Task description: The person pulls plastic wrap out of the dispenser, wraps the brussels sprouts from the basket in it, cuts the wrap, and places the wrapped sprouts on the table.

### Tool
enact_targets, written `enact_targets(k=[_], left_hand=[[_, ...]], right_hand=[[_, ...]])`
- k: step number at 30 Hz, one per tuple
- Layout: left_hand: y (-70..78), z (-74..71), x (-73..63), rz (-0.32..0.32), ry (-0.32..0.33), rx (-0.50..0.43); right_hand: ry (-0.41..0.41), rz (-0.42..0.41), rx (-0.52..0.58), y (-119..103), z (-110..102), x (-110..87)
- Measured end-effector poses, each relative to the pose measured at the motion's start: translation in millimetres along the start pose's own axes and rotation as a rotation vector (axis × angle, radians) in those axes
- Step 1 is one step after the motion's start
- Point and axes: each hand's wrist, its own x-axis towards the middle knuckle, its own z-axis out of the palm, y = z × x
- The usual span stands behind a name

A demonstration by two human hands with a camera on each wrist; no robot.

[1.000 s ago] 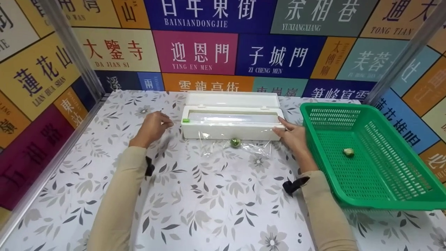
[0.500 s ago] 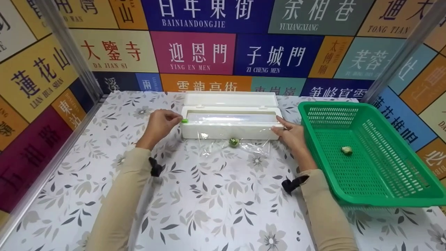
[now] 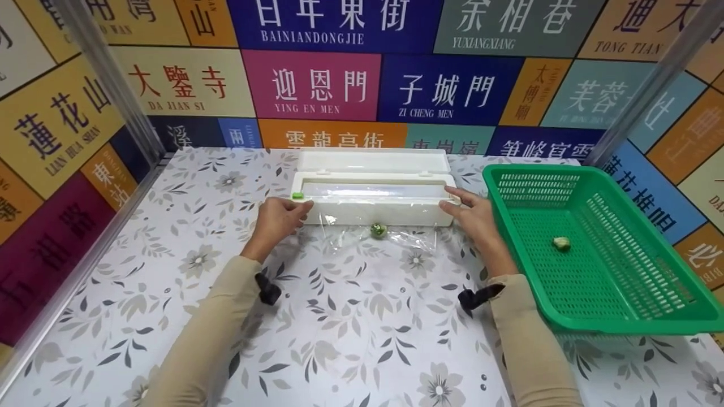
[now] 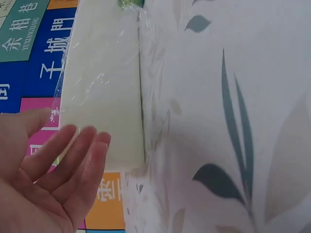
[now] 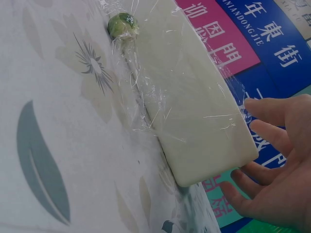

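A white cling film dispenser box (image 3: 373,213) stands on the table with its lid (image 3: 373,161) raised. Clear cling film (image 3: 416,238) hangs down its front onto the cloth, around a small round green vegetable (image 3: 378,229), like a Brussels sprout, at the box's foot. My left hand (image 3: 280,219) is at the box's front left corner, just below the green slider (image 3: 297,195). Its fingers are loosely bent near the film's edge, with no firm grip showing. At the opposite end, the thumb and forefinger of my right hand (image 3: 478,220) rest spread on the box's rim; its other fingers hang loose.
To the right stands a green plastic basket (image 3: 565,328) with one pale green vegetable piece (image 3: 561,243) inside. A printed panel wall (image 3: 322,85) rises behind the floral tablecloth (image 3: 367,339).
My left hand has come in from the left, reached the green slider, then dropped to the front corner. My right hand has stayed at the right end; the box and vegetables look unchanged.
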Motion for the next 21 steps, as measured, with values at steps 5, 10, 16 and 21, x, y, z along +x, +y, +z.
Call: enact_targets(k=[5, 10, 16, 21], left_hand=[[1.0, 7.7, -1.6, -0.033, -0.035, -0.072], [2.2, 16.7, -0.6, -0.048, -0.048, -0.173], [0.6, 24.8, -2.3, -0.095, 0.041, -0.148], [0.5, 33.2, -1.1, -0.089, 0.085, -0.167]], right_hand=[[0.066, -0.084, -0.003, 1, 1, -0.1], [0.073, -0.131, -0.044, 2, 1, 1.7], [0.075, -0.129, -0.084, 4, 4, 3.1], [0.099, -0.120, -0.096, 2, 4, 2.3]])
